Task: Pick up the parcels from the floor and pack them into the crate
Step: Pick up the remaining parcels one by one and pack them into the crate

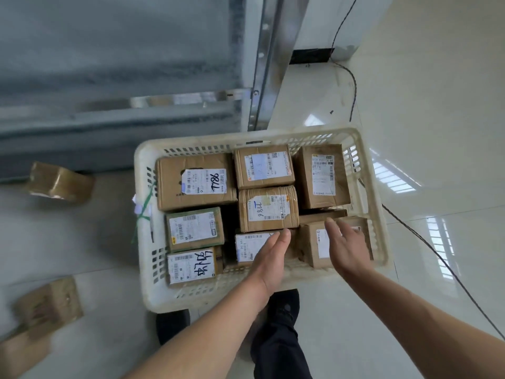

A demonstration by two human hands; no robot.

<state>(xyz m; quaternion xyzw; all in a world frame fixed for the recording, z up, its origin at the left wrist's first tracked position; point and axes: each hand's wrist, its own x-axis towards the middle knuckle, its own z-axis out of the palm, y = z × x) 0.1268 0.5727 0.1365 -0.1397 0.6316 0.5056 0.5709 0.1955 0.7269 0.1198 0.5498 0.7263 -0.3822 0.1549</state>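
Both hands are held open and empty: the left hand (269,258) over the crate (144,214), the right hand (345,248) over a packed parcel (314,243). Parcels should be pressed flat; floor parcels (61,181) are left.

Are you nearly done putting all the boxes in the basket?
Mostly done: about eight labelled parcels already sit in the white plastic crate. Right now the left hand and right hand are open over the near parcels, the right one over the tilted parcel in the near right corner, holding nothing. Still left: at least two cardboard parcels on the floor to the left, one by the metal shutter and one nearer.
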